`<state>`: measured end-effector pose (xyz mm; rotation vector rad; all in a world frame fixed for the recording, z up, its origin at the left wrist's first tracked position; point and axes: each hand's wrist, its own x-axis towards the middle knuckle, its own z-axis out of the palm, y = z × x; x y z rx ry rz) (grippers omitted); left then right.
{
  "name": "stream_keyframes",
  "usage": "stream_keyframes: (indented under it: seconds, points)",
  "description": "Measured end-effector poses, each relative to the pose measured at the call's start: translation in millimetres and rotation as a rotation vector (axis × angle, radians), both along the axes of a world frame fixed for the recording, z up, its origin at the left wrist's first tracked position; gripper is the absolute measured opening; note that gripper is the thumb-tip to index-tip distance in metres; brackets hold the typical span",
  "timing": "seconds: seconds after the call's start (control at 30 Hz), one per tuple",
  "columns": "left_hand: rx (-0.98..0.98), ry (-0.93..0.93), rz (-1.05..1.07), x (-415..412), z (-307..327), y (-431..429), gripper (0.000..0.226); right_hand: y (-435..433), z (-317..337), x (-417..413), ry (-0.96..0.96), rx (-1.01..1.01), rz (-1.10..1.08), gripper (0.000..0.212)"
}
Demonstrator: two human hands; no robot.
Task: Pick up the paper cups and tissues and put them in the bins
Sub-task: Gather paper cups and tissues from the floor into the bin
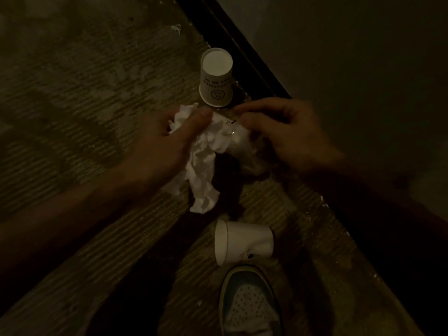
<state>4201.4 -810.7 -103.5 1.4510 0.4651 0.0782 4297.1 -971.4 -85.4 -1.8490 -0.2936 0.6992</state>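
Light poor, some blur at the fingers. All places are given from the crumpled tissue.

- Nearest the camera, well below the tissue: toe of a shoe on the floor.
- Just beyond the shoe, still on the near side of the tissue: lying cup, paper, on its side, mouth to the left, apart from the tissue. Judged very light and thin-walled, so it would dent under a squeeze. Best taken across the rim, or with fingers inside the mouth.
- The tissue itself is a white wad with a long tail trailing toward the camera. Cannot tell whether the tail rests on the floor or hangs clear.
- Left grip lies over the tissue's upper left part and holds it, paper bunched round the fingers.
- Right grip comes in from the tissue's right, fingers curled, tips at its upper right edge in what looks like a pinch. A faint shiny patch shows there; cannot tell what it is.
- Handling (judgement): soft, almost weightless, no stiffness, tears easily and trails. Gather the tail into the wad and close round the bulk. Do not lift by one corner.
- Just beyond the tissue: upturned cup, mouth down, base up, print on its side. Take it round the base end, lightly.
- Farthest: dark skirting strip, then wall, running up and to the right of the tissue.
- No bin in view.
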Motion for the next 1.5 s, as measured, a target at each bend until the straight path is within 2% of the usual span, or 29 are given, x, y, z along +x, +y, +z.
stream_keyframes:
  seconds: [0.03, 0.07, 0.13, 0.17, 0.27, 0.43, 0.53, 0.63, 0.83, 0.9, 1.0, 1.17, 1.27, 1.3, 1.37, 1.4, 1.47, 1.5]
  points:
    - [0.003, 0.025, 0.021, -0.7, -3.0, 4.4, 0.031, -6.1, -7.0, 0.0, -0.108, -0.102, -0.031, 0.020]
    - [0.014, 0.045, 0.036, -1.6, -5.2, 7.9, 0.032, -12.3, -14.2, -2.7, -0.173, -0.206, -0.026, 0.036]
    - [0.069, 0.077, 0.045, -3.1, -11.7, 11.5, 0.034, -23.4, -31.0, -13.5, -0.204, -0.378, 0.061, 0.062]
    - [0.087, 0.087, 0.050, -3.9, -14.9, 11.8, 0.034, -26.7, -39.3, -19.0, -0.224, -0.419, 0.115, 0.063]
    - [0.116, 0.056, 0.050, -7.8, -22.9, 7.1, 0.040, -31.6, -58.4, -25.8, -0.330, -0.449, 0.125, 0.044]
    - [0.036, 0.147, 0.034, -13.2, -31.3, 3.9, 0.037, -30.8, -57.4, -30.0, -0.308, -0.322, 0.036, 0.011]
    - [0.054, 0.211, 0.093, -28.3, -26.1, -1.8, 0.036, -32.6, -51.5, -41.3, -0.243, -0.279, -0.087, 0.016]
    - [0.020, 0.301, 0.113, -54.8, -8.8, -11.7, 0.028, -43.5, -35.9, -59.4, -0.036, -0.319, -0.207, 0.041]
    - [-0.050, 0.508, 0.210, -101.5, 59.4, -49.1, 0.023, -89.9, 35.7, -142.6, 0.416, -0.292, -0.310, 0.040]
    - [-0.095, 0.570, 0.215, -121.2, 89.7, -72.6, 0.025, -101.8, 67.9, -174.1, 0.586, -0.255, -0.344, 0.050]
    - [-0.153, 0.628, 0.136, -150.1, 139.1, -106.7, 0.031, -120.7, 124.1, -214.4, 0.767, -0.117, -0.520, 0.064]
    - [-0.368, 0.654, 0.080, -190.7, 217.1, -152.0, 0.039, -149.8, 204.7, -275.7, 0.845, 0.041, -0.631, 0.044]
    - [-0.482, 0.626, 0.045, -219.1, 260.2, -179.6, 0.028, -162.4, 251.0, -313.5, 0.873, 0.191, -0.730, 0.040]
    - [-0.383, 0.601, 0.073, -228.0, 275.2, -188.5, 0.027, -166.3, 266.3, -326.6, 0.871, 0.228, -0.757, 0.039]
    - [-0.262, 0.666, 0.148, -241.8, 302.1, -207.9, 0.031, -174.9, 297.0, -351.7, 0.832, 0.256, -0.794, 0.033]
    - [-0.269, 0.670, 0.123, -250.8, 316.6, -219.3, 0.032, -180.1, 311.7, -362.5, 0.814, 0.260, -0.800, 0.037]
    - [-0.308, 0.765, -0.088, -268.6, 340.5, -241.6, 0.048, -197.0, 336.3, -383.1, 0.790, 0.290, -0.809, 0.060]
    - [-0.381, 0.796, -0.187, -278.1, 347.3, -249.8, 0.053, -208.8, 346.7, -394.0, 0.763, 0.327, -0.812, 0.060]
